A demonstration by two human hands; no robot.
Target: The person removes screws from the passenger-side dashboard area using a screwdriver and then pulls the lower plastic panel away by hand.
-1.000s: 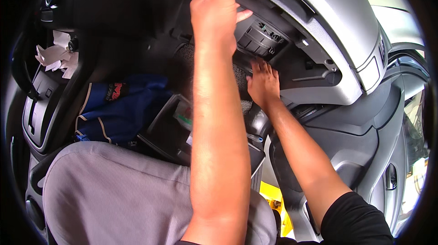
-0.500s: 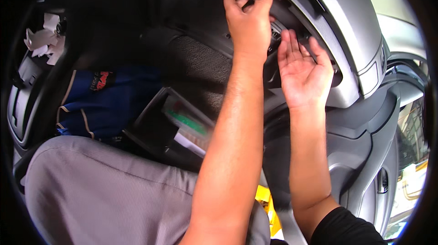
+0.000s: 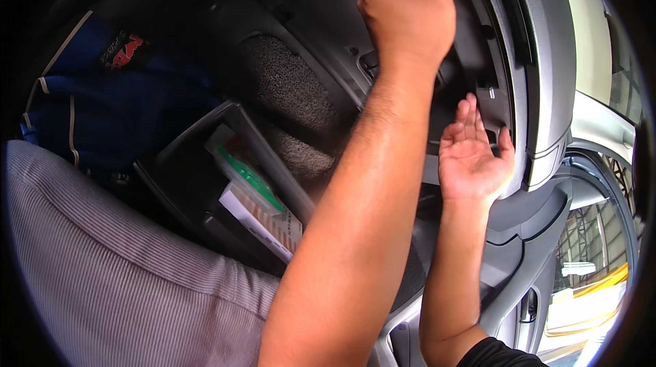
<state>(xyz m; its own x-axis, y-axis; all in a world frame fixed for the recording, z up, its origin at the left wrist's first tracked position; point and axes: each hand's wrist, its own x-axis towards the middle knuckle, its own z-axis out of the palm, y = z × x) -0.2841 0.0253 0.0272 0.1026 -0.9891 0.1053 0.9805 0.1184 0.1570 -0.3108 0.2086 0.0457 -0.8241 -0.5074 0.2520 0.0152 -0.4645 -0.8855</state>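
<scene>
My left hand [image 3: 408, 22] is up at the dashboard's lower opening, back of the hand showing. Its fingers are curled and the thumb bent over a dark plastic panel [image 3: 466, 39]; part of the grip is cut off by the top edge. Lower and to the right, my right hand [image 3: 476, 165] lies palm up with nothing in it. Its fingers are stretched out, their tips close to the panel's lower end, where a small shiny clip [image 3: 491, 92] shows. Whether those fingertips touch the panel, I cannot tell. The grey dashboard [image 3: 547, 80] curves down just beyond both hands.
A grey ribbed seat [image 3: 130, 264] fills the lower left. Beside it is a dark open bin [image 3: 184, 162] holding a green-and-clear item [image 3: 249, 179] and a white booklet [image 3: 256, 220]. Blue cloth [image 3: 102, 107] lies behind. The door [image 3: 526, 264] stands at the right.
The view has shifted, so the seat and bin sit further left. My left hand appears higher and my right hand lower, further apart. The right hand remains palm up.
</scene>
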